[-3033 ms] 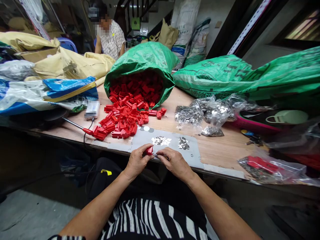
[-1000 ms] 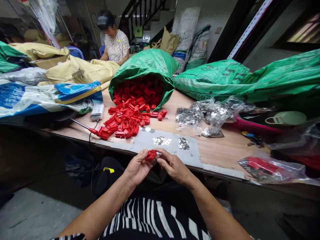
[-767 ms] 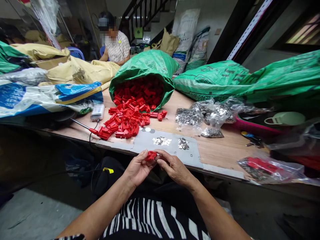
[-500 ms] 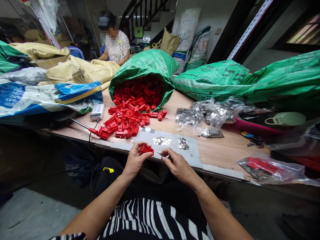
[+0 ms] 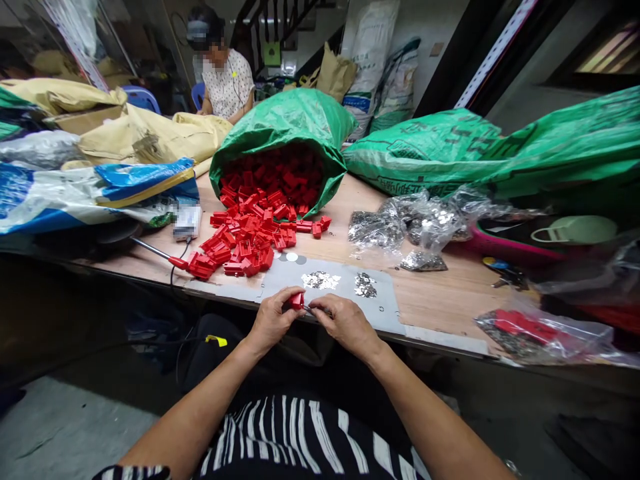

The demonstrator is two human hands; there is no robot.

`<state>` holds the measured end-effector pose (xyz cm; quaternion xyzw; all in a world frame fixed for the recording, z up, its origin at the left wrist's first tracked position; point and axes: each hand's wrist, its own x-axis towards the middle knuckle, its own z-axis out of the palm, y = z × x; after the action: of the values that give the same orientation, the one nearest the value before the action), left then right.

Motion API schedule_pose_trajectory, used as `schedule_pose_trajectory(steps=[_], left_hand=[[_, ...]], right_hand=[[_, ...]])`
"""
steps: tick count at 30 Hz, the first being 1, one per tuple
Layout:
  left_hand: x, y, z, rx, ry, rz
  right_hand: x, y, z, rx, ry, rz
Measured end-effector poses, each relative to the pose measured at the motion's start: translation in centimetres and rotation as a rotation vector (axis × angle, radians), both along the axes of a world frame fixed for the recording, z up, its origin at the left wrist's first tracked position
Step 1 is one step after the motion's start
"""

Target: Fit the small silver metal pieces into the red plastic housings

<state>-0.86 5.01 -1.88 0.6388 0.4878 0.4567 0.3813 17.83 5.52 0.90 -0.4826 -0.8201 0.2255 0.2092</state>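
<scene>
My left hand (image 5: 271, 317) is closed around a small red plastic housing (image 5: 297, 301) just off the table's front edge. The fingers of my right hand (image 5: 346, 325) pinch a small thin metal piece (image 5: 307, 307), which meets the right end of the housing; how far it reaches inside is hidden. Behind my hands, a shiny pile of small flat metal pieces (image 5: 320, 280) lies on a grey mat (image 5: 340, 310). A darker pile of small metal pieces (image 5: 365, 285) sits to its right.
More red housings (image 5: 250, 237) spill from a green woven sack (image 5: 295, 110). Clear bags of metal parts (image 5: 377, 229) lie to the right, near a pink tray (image 5: 515, 247). A metal rod with a red handle (image 5: 179, 263) rests at left. Another person (image 5: 227, 83) sits beyond the table.
My right hand has moved left, bringing the metal piece against the housing. My left hand has turned the housing so its end faces right. The view has shifted slightly.
</scene>
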Motion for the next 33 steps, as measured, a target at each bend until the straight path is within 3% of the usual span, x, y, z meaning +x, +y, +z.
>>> schedule_pose_trajectory(steps=[13,23,27,33], left_hand=[[-0.2,0.1,-0.1,-0.033,-0.043,-0.017],[-0.3,0.4,0.0,-0.018,-0.011,-0.028],[-0.4,0.4,-0.1,-0.012,0.013,-0.039],[-0.3,0.3,0.0,-0.050,-0.030,-0.018]], right_hand=[[-0.2,0.3,-0.1,-0.024,-0.003,0.021],[-0.9,0.9,1.2,-0.092,-0.131,-0.015],[-1.6,0.6,0.9,-0.054,-0.190,-0.072],[-0.7,0.6,-0.1,-0.094,0.003,-0.007]])
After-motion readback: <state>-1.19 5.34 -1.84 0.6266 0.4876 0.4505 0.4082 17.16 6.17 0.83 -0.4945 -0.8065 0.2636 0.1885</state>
